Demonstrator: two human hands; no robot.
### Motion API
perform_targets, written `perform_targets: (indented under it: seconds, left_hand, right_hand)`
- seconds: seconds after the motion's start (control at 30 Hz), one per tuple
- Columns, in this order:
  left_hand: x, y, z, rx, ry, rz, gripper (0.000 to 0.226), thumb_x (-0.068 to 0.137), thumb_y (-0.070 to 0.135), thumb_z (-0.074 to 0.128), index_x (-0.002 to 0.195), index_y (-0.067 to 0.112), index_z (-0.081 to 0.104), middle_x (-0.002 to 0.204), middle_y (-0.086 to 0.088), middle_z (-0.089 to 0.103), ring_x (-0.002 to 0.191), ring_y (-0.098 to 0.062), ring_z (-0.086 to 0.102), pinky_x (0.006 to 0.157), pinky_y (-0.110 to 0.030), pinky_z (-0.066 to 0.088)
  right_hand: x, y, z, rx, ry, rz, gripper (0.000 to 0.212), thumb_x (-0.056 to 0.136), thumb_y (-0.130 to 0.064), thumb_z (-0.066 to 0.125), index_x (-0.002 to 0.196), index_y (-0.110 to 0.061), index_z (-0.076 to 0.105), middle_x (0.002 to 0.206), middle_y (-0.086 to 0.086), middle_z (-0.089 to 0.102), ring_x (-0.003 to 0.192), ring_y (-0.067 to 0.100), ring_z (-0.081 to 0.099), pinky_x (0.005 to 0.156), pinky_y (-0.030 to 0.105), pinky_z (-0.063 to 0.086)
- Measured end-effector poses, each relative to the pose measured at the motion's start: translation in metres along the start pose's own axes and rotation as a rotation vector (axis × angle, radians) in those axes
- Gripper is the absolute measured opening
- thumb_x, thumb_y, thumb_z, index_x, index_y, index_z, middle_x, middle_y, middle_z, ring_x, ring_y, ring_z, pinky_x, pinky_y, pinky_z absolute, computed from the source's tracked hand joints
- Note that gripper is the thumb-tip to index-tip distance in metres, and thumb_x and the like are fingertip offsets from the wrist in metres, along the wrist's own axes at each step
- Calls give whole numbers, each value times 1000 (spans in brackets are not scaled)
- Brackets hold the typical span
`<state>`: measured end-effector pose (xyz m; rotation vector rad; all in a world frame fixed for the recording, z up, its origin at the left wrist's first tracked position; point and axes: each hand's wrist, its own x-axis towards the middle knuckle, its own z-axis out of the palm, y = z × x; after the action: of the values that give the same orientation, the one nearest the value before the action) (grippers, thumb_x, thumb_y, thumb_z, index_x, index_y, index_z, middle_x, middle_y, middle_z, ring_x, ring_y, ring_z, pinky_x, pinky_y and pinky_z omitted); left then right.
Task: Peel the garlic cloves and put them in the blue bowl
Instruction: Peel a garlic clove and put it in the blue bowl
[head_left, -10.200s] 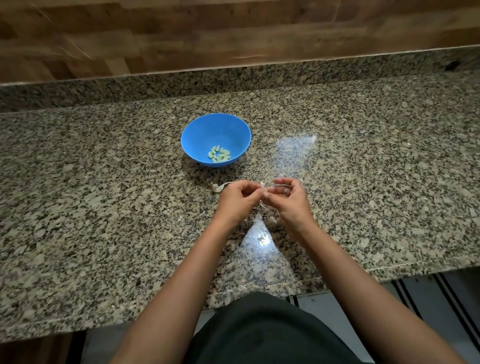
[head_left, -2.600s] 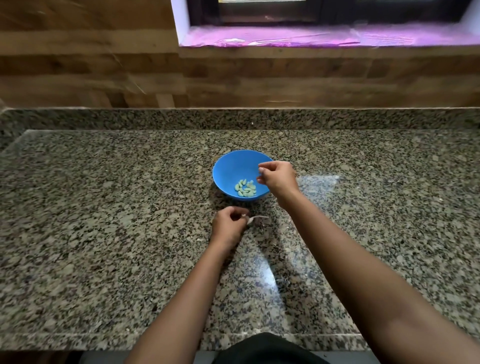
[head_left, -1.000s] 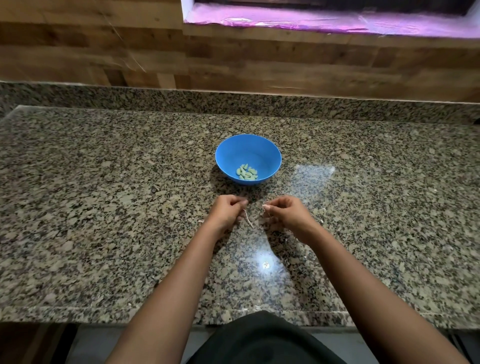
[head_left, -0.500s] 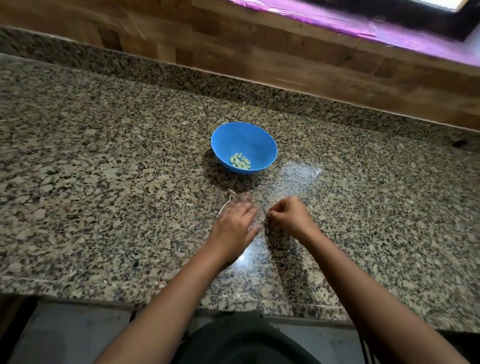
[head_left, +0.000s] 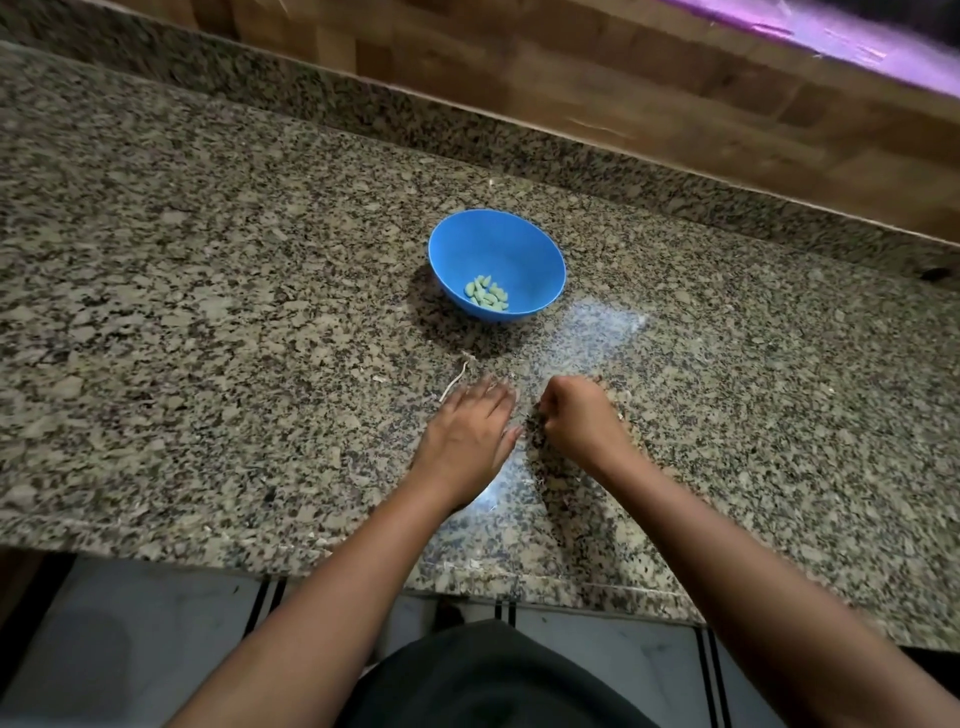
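Granite counter (head_left: 208, 312): left hand (head_left: 467, 431) is laid flat, released; right hand (head_left: 576, 415) is curled (contents cannot be told); garlic cloves (head_left: 485, 295) are judged light, slick, best pinched mid-body.

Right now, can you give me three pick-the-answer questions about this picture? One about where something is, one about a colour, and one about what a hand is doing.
1. Where are the cloves?
A. on a plate
B. in the bowl
C. in a cup

2. What colour is the bowl?
A. red
B. white
C. blue

3. How is the left hand?
A. flat on the counter, fingers straight
B. gripping a knife
C. raised in a fist

Answers:
1. B, the cloves lie in a small heap at the bowl's bottom.
2. C, its wall is bright blue all round.
3. A, the palm faces down on the counter with the fingers stretched out.
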<state>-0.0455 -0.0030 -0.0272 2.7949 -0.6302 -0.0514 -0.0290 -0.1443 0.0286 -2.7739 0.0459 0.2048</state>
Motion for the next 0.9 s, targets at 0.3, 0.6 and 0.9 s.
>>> perform_targets:
  seconds: [0.3, 0.6, 0.9]
  left_hand:
    - [1, -1, 5, -75, 58, 31, 52, 101, 39, 27, 147, 15, 27, 154, 0, 26, 144, -15, 14, 117, -33, 8]
    - [24, 13, -28, -1026, 38, -307, 14, 95, 28, 53, 97, 15, 58, 92, 1, 63, 90, -18, 60, 79, -33, 49]
    - [33, 11, -46, -1025, 0, -168, 13, 97, 21, 48, 86, 13, 50, 70, 0, 54, 60, -15, 50, 56, -33, 44]
  right_hand:
    - [-8, 6, 11, 133, 99, -2, 12, 86, 2, 53, 79, -7, 56, 79, -1, 55, 71, 13, 52, 58, 14, 38]
    - [-19, 2, 1, 1331, -38, 306, 14, 87, 3, 56, 97, 1, 65, 81, 14, 67, 65, 16, 58, 61, 21, 53]
    - [-18, 2, -18, 1273, -179, 154, 22, 91, -6, 54, 103, 12, 58, 78, 13, 63, 60, 16, 58, 57, 22, 53]
